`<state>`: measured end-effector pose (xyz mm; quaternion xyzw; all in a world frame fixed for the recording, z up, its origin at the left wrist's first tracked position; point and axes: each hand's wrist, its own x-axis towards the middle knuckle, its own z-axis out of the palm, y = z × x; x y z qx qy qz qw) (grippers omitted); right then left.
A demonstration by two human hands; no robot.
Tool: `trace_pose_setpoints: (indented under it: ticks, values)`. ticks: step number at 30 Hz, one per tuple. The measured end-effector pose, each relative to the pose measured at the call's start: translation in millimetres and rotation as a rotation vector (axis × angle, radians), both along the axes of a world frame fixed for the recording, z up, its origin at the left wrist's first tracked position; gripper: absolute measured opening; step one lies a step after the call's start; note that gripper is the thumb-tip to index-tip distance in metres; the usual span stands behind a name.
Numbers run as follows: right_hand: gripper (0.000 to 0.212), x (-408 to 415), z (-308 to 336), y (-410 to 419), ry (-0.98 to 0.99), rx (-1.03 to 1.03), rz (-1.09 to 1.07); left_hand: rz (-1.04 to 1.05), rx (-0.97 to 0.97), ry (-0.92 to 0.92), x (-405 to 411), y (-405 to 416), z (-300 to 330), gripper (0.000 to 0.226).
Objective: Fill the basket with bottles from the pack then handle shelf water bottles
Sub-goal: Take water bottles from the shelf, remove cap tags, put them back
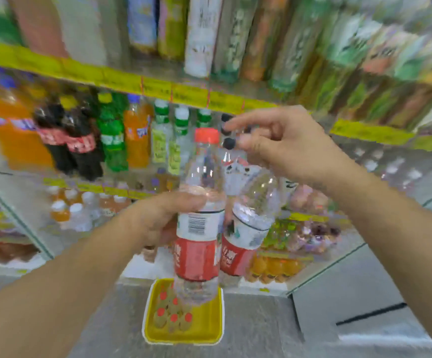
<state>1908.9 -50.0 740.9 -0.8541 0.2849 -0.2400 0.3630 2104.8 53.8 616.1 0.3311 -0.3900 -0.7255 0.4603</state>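
My left hand (158,220) grips a clear water bottle (199,228) with a red cap and a red and white label, held upright at chest height. A second bottle of the same kind (248,223) leans against it to the right; a left fingertip shows between the two. Its cap is hidden. My right hand (282,146) hovers above the second bottle, forefinger and thumb stretched toward black-capped bottles (228,143) on the shelf, with nothing plainly in it. Directly below, on the floor, a yellow basket (209,332) holds several red-capped bottles.
Drink shelves with yellow price strips (122,78) fill the view ahead: orange, cola and green soda bottles (80,140) to the left, tall cartons above, small bottles on lower shelves. Grey floor tiles (274,326) lie around the basket.
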Motion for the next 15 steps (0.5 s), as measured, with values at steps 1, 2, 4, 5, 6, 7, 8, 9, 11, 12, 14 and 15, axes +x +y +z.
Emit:
trace_pose_setpoints:
  ticks: [1,2,4,5,6,7,8,9,11,12,14,15]
  values:
    - [0.023,6,38,3,-0.046,-0.004,-0.009,-0.015,-0.025,0.038,3,5,39,0.076]
    - [0.021,12,73,6,-0.093,-0.008,-0.011,-0.048,-0.065,0.055,6,8,75,0.071]
    - [0.019,25,143,14,-0.182,-0.025,-0.01,-0.115,-0.155,0.065,8,19,153,0.062]
    - [0.02,32,175,18,-0.23,-0.039,-0.008,-0.137,-0.178,0.103,9,23,187,0.061]
    - [0.021,38,206,22,-0.28,-0.053,-0.007,-0.16,-0.2,0.134,12,25,217,0.061]
    - [0.022,44,233,26,-0.328,-0.068,-0.018,-0.161,-0.227,0.13,12,29,247,0.061]
    - [0.024,49,258,30,-0.373,-0.081,-0.046,-0.145,-0.263,0.088,12,33,275,0.062]
    - [0.027,53,281,34,-0.414,-0.094,-0.083,-0.112,-0.294,0.035,12,37,300,0.064]
    - [0.033,58,320,45,-0.495,-0.116,-0.152,-0.03,-0.331,-0.032,15,45,344,0.073]
    - [0.033,59,334,49,-0.528,-0.114,-0.177,0.005,-0.348,-0.054,17,49,363,0.077]
    - [0.025,55,355,59,-0.553,-0.065,-0.219,0.049,-0.409,-0.105,19,58,397,0.081]
    - [0.021,51,361,64,-0.543,-0.025,-0.232,0.075,-0.435,-0.118,19,62,412,0.082]
